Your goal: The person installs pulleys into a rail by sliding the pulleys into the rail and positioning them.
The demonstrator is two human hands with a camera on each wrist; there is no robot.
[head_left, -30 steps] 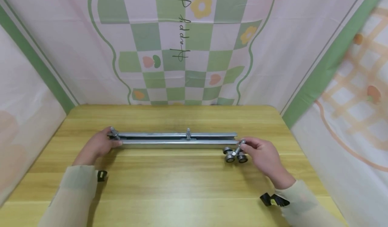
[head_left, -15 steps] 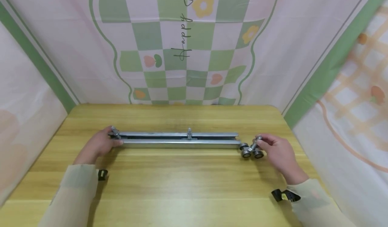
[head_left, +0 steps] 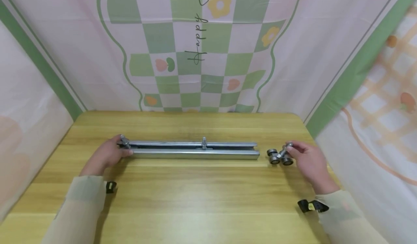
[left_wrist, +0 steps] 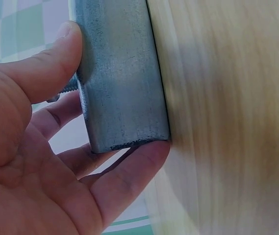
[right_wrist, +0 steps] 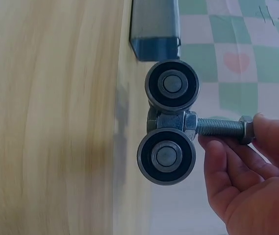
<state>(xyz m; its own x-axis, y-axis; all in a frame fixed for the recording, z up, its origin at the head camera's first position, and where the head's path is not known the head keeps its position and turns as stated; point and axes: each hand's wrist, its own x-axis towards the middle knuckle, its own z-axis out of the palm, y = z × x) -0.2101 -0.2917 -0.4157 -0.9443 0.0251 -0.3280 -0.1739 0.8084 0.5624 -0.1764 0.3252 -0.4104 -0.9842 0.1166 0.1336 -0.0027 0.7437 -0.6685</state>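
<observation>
A long galvanised steel channel rail (head_left: 192,155) lies across the table, its slot facing up. My left hand (head_left: 105,155) grips its left end. In the left wrist view the thumb presses the rail's (left_wrist: 122,78) upper edge and a fingertip touches its end. Two bolts rise from the slot, one at my left hand and one right of the rail's middle (head_left: 204,143). Off the right end, my right hand (head_left: 309,164) pinches the bolt (right_wrist: 222,128) of a four-wheeled roller trolley (right_wrist: 171,120). A gap separates the trolley from the rail's open end.
The wooden table (head_left: 195,197) has its back edge against a green-and-white checked curtain (head_left: 211,66). More curtain hangs at both sides. Black straps (head_left: 313,206) sit at the wrists.
My right hand has moved the roller trolley right, from in front of the rail's right end to beyond it. My left hand stays at the left end.
</observation>
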